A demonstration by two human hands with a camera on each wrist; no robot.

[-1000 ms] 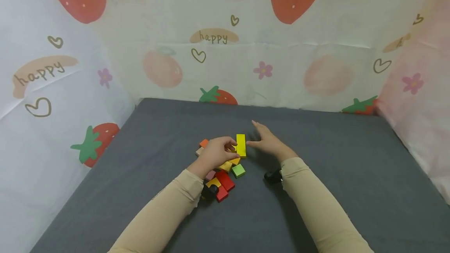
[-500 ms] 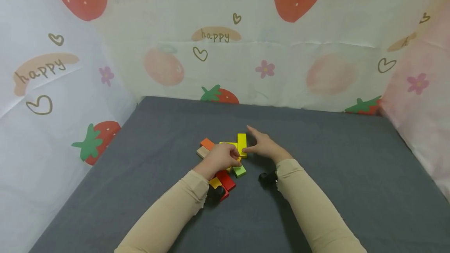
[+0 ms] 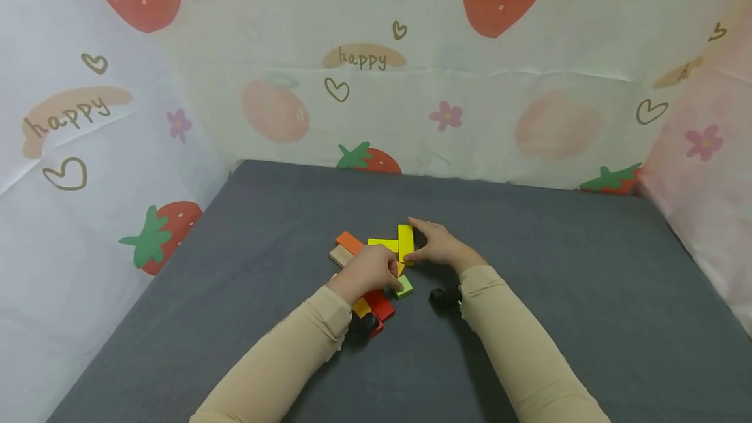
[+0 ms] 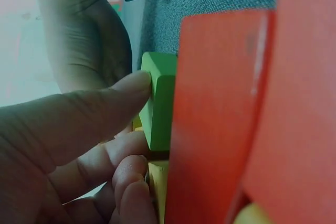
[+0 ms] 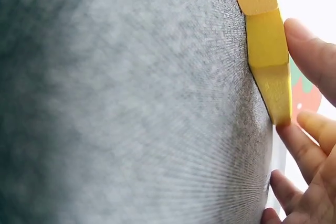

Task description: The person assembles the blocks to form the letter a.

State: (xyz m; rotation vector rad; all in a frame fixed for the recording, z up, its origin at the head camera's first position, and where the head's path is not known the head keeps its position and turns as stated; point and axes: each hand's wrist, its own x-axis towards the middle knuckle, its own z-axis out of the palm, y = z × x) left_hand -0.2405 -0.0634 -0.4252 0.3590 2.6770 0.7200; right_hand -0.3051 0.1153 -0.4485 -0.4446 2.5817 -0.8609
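Near the front of the block group, my left hand (image 3: 367,273) pinches a small green block (image 3: 405,287). In the left wrist view its thumb presses one face of the green block (image 4: 160,103), with the fingers curled close behind. My right hand (image 3: 440,247) spans a long yellow block (image 3: 406,240) from the right, index finger at the far end and thumb at the near end. The right wrist view shows those fingertips right at the yellow block (image 5: 275,93). Another yellow block (image 3: 380,243) lies crosswise against it. My left hand hides part of the group.
Red blocks (image 3: 380,305) lie below my left hand, partly behind a black wrist device (image 3: 363,326). An orange block (image 3: 349,242) and a beige block (image 3: 341,255) lie to the left. Grey cloth (image 3: 529,234) covers the table; a strawberry-print curtain (image 3: 487,103) stands behind.
My left hand has moved down and slightly right onto the green block, uncovering the crosswise yellow block. My right hand has moved left, bringing its index finger and thumb to the long yellow block.
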